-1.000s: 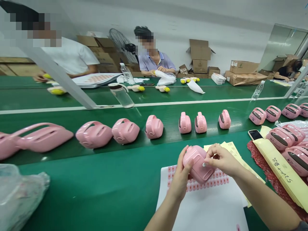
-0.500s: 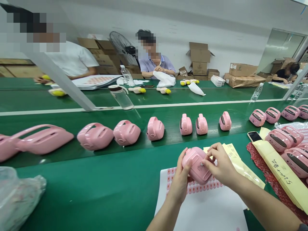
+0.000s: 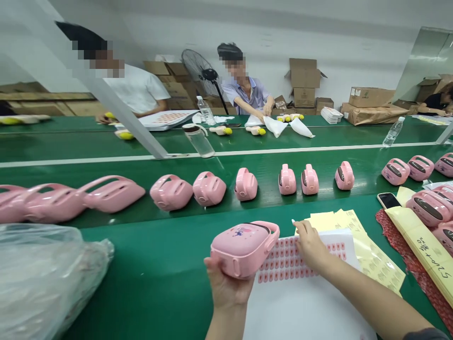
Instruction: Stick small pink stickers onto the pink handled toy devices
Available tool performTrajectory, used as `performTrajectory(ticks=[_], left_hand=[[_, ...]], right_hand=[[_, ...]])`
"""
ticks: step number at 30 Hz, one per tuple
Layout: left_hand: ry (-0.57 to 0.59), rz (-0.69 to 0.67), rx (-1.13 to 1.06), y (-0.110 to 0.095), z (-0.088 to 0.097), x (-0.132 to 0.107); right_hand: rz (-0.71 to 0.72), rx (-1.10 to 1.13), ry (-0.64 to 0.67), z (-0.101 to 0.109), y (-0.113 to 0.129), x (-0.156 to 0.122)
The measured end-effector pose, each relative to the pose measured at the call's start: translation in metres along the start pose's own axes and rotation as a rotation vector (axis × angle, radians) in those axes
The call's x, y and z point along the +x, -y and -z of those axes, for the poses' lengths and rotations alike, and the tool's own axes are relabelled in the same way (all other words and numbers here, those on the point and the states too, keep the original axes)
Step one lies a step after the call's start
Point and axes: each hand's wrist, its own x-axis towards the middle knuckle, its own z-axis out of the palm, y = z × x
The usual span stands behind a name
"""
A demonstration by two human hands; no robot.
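Note:
My left hand [image 3: 231, 288] grips a pink device with a carry handle [image 3: 235, 245] from below, lifted above the green bench. A small printed picture shows on its upturned face, and the handle points right. My right hand [image 3: 310, 243] is just right of the device, over a white sheet of small pink stickers [image 3: 283, 271]. Its fingers are closed together, and a tiny white bit shows at the fingertips, too small to name. Yellow sticker sheets [image 3: 375, 255] lie beyond and to the right of that hand.
Pink devices [image 3: 246, 184] stand in a row along the belt [image 3: 262, 208]; more are piled at right beside a phone [image 3: 388, 200] and yellow paper bundle [image 3: 421, 245]. A clear plastic bag [image 3: 46, 278] lies left. Bottles [image 3: 198, 140] and two co-workers are across the line.
The pink device has moved left and turned from its back to its printed face. My right hand has left it and is over the sticker sheet. The view has swung left.

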Motion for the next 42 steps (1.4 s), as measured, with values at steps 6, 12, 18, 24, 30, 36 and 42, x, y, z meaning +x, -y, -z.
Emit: performTrajectory(ticks=[6, 12, 18, 24, 30, 36, 42], left_hand=[[0.090, 0.046, -0.128, 0.004, 0.022, 0.005], [0.139, 0.108, -0.255, 0.028, 0.017, 0.004], [-0.085, 0.159, -0.235, 0.062, -0.021, -0.011], [-0.115, 0.237, -0.249, 0.074, -0.038, -0.018], [-0.145, 0.258, -0.263, 0.074, -0.039, -0.020], [-0.132, 0.241, -0.275, 0.075, -0.040, -0.020], [-0.100, 0.265, -0.280, 0.078, -0.030, -0.021]], right_hand=[[0.183, -0.048, -0.045, -0.014, -0.002, -0.021], [-0.153, 0.567, -0.276, 0.018, 0.029, -0.004], [-0.478, 1.079, -0.390, 0.038, 0.078, 0.023], [-0.535, 1.067, -0.476, 0.032, 0.083, 0.023], [-0.571, 1.107, -0.416, 0.039, 0.081, 0.025], [-0.510, 1.003, -0.381, 0.036, 0.076, 0.024], [-0.277, 0.566, -0.398, 0.031, 0.070, 0.015]])
